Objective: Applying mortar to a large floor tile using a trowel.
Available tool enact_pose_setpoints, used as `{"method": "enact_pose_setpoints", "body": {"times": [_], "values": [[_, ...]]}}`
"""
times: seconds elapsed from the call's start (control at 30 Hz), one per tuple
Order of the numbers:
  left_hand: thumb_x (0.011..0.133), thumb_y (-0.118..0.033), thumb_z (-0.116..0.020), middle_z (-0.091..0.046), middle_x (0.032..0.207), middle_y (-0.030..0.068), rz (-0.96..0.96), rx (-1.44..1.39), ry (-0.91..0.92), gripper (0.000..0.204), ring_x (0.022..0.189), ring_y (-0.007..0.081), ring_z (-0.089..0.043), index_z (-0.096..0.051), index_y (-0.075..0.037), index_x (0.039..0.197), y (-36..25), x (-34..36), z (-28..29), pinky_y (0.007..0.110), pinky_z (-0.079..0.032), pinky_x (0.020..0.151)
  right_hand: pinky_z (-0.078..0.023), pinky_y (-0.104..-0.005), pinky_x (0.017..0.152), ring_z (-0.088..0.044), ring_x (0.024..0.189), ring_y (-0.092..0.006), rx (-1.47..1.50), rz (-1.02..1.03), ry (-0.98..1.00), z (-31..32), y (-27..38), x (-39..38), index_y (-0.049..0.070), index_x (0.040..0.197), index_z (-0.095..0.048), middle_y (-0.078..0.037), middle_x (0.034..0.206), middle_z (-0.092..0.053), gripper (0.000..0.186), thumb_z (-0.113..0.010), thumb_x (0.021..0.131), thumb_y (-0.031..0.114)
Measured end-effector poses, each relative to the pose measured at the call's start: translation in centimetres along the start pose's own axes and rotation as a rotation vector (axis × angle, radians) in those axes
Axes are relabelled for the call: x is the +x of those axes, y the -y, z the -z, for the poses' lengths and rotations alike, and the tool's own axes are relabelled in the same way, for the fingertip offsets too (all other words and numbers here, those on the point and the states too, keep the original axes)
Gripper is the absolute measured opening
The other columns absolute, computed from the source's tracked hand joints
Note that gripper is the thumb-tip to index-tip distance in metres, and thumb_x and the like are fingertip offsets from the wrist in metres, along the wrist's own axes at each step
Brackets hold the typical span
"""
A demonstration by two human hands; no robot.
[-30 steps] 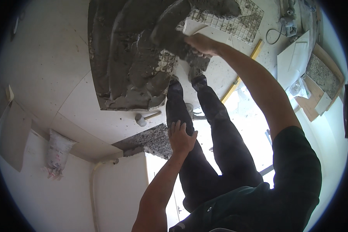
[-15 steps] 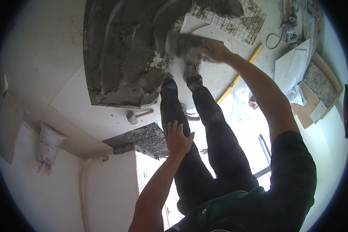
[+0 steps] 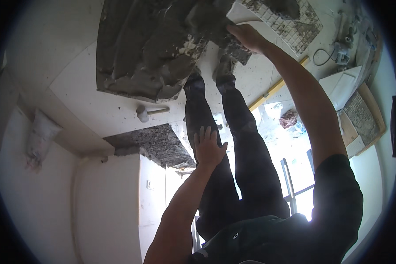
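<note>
My right hand (image 3: 248, 38) is reaching forward past my feet, its fingers closed round a mortar-smeared trowel (image 3: 212, 22). The trowel's grey blade lies over a broad bed of wet grey mortar (image 3: 134, 55) and blends into it, so its edges are hard to make out. Ridges and sweeping marks run across the mortar, and pale bare patches show near its right side. My left hand (image 3: 209, 147) rests with spread fingers on my left leg, just below the knee, holding nothing.
A mallet (image 3: 143, 113) lies below the mortar's near edge. To the right are a yellow level (image 3: 268, 93), a mortar-spotted mosaic sheet (image 3: 297, 26), a power tool with a cord (image 3: 340, 53) and an open cardboard box (image 3: 378, 105). A white bag (image 3: 42, 136) sits at the left wall.
My right hand has carried the trowel forward from above my feet onto the mortar. My left hand stays on my leg. The whole view has shifted and tilted slightly.
</note>
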State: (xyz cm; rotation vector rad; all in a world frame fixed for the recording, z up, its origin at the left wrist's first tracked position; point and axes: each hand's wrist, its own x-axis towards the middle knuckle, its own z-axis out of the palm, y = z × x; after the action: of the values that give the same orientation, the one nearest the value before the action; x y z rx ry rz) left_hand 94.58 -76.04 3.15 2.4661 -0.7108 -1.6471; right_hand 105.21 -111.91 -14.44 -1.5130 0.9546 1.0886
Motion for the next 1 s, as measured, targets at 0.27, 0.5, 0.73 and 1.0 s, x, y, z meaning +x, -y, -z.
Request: {"method": "enact_pose_setpoints", "body": {"times": [0.27, 0.5, 0.73, 1.0], "values": [[0.079, -0.045, -0.07, -0.049, 0.14, 0.0141, 0.008, -0.049, -0.011, 0.062, 0.139, 0.0322, -0.034, -0.059, -0.003, 0.123, -0.5, 0.3, -1.8, 0.055, -0.022, 0.115, -0.051, -0.0505, 0.081, -0.067, 0.085, -0.0377, -0.772, 0.365, -0.035, -5.4, -1.8, 0.2, 0.006, 0.087, -0.07, -0.019, 0.09, -0.069, 0.052, -0.043, 0.096, 0.05], [0.08, -0.045, -0.068, -0.048, 0.141, 0.0137, 0.041, -0.116, -0.007, 0.063, 0.139, 0.032, -0.034, -0.058, -0.002, 0.126, -0.6, -0.5, -2.2, 0.055, -0.021, 0.115, -0.051, -0.05, 0.081, -0.067, 0.085, -0.0383, -0.877, 0.401, 0.064, -6.4, -2.0, -2.2, 0.005, 0.087, -0.07, -0.02, 0.085, -0.068, 0.054, -0.044, 0.096, 0.05], [0.081, -0.046, -0.068, -0.046, 0.143, 0.0143, 0.07, -0.194, 0.001, 0.063, 0.141, 0.0318, -0.031, -0.059, -0.002, 0.125, -1.0, -0.4, -2.9, 0.056, -0.02, 0.116, -0.052, -0.0501, 0.078, -0.067, 0.081, -0.039, -0.926, 0.451, 0.1, -10.3, -2.6, -1.5, 0.004, 0.086, -0.07, -0.021, 0.082, -0.068, 0.052, -0.046, 0.095, 0.049], [0.079, -0.045, -0.071, -0.045, 0.143, 0.0158, 0.097, -0.238, -0.017, 0.063, 0.142, 0.0328, -0.031, -0.058, -0.003, 0.124, -1.5, -0.2, -2.7, 0.055, -0.018, 0.117, -0.053, -0.0498, 0.078, -0.068, 0.081, -0.0366, -0.823, 0.449, 0.129, -16.2, 0.2, -1.6, 0.005, 0.09, -0.071, -0.019, 0.082, -0.069, 0.051, -0.047, 0.095, 0.049]]}}
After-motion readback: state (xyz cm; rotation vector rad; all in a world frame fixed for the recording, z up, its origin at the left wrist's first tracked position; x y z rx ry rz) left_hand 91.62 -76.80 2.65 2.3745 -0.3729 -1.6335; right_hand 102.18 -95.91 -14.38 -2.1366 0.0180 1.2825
